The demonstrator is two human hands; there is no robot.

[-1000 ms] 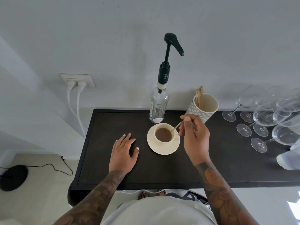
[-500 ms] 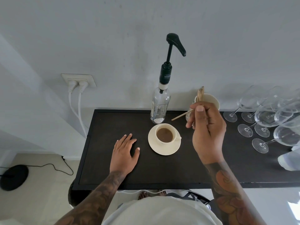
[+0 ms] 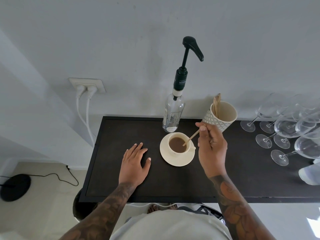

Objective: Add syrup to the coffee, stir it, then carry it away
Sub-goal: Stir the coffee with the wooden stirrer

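Observation:
A cream cup of brown coffee [image 3: 178, 145] stands on a cream saucer [image 3: 175, 160] in the middle of the dark table [image 3: 173, 184]. My right hand [image 3: 212, 149] is just right of the cup and pinches a thin wooden stir stick [image 3: 191, 138] whose lower tip dips into the coffee. Flat on the table left of the saucer lies my left hand [image 3: 134, 163], fingers spread, holding nothing. The clear syrup bottle [image 3: 173, 113] with its dark pump [image 3: 192, 47] stands right behind the cup, against the wall.
A patterned cup of wooden sticks [image 3: 220, 116] stands behind my right hand. Several wine glasses [image 3: 285, 134] lie on their sides at the right end of the table. Two white plugs [image 3: 84, 90] hang from a wall socket at left.
My right hand had lifted the stick out toward the stick cup half a second ago; now it has come back down and the tip is in the coffee again. The left hand stayed put.

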